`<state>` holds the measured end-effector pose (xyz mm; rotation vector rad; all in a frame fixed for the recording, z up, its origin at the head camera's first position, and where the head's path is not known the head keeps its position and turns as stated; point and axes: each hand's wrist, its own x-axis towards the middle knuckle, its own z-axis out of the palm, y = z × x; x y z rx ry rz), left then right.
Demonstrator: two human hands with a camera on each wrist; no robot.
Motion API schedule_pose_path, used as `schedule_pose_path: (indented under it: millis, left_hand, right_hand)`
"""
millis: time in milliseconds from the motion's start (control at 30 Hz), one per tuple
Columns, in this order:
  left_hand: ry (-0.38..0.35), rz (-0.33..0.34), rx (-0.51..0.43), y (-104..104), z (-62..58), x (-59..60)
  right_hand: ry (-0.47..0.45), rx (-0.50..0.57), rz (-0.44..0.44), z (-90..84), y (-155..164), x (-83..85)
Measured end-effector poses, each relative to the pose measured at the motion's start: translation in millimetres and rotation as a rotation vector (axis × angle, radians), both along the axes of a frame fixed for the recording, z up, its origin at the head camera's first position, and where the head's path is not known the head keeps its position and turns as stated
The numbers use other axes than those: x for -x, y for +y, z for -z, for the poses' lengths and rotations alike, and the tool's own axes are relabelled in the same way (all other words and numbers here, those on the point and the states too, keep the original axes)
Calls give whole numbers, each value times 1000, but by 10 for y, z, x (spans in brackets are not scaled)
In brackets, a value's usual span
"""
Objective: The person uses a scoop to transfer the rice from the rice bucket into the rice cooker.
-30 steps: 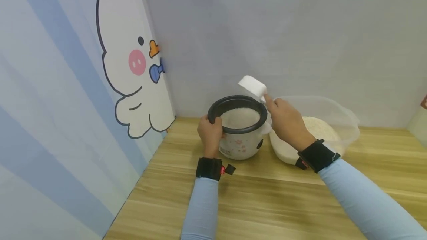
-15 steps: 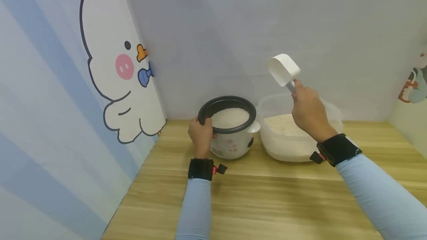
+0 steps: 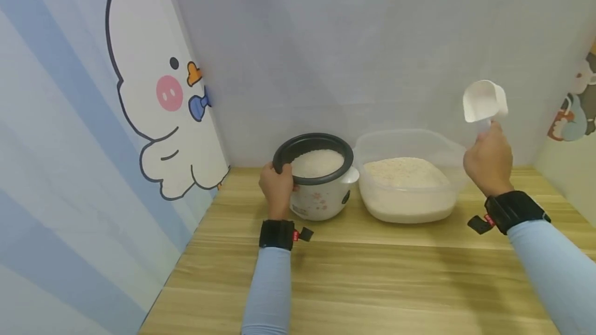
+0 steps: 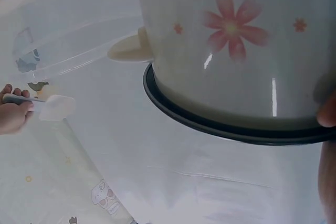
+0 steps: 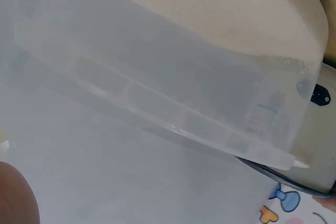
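A small white rice cooker [image 3: 321,198] with pink flowers and a black rim [image 3: 313,143] stands at the back of the wooden table [image 3: 372,283], filled with white rice. My left hand [image 3: 276,186] grips its left rim. In the left wrist view the flowered body [image 4: 236,40] fills the frame. My right hand [image 3: 488,162] holds a white scoop [image 3: 483,100] by its handle, raised to the right of a clear plastic tub [image 3: 410,211] heaped with rice. The tub wall [image 5: 173,103] fills the right wrist view.
A cartoon duck panel [image 3: 153,92] forms the left wall, a plain grey wall [image 3: 372,40] closes the back, and another cartoon panel [image 3: 572,112] stands at the right. The cooker and tub sit close together near the back wall.
My right hand has carried the scoop from above the cooker rightward, over the tub and past its right side. The left hand has stayed on the cooker rim.
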<state>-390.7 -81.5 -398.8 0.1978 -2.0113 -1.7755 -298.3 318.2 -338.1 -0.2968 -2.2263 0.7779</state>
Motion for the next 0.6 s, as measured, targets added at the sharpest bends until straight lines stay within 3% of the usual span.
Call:
schedule_pose_path:
  millis: [267,400,600]
  left_hand:
    - [3,3,-8,3,16,-5]
    - [5,-2,-9,-3,29,-17]
    - [14,3,-5,-8,19,2]
  right_hand:
    - [-234,236,60,430,401,-174]
    - [-341,293,102,662,482,-230]
    - [-476,494,83,983,511,-277]
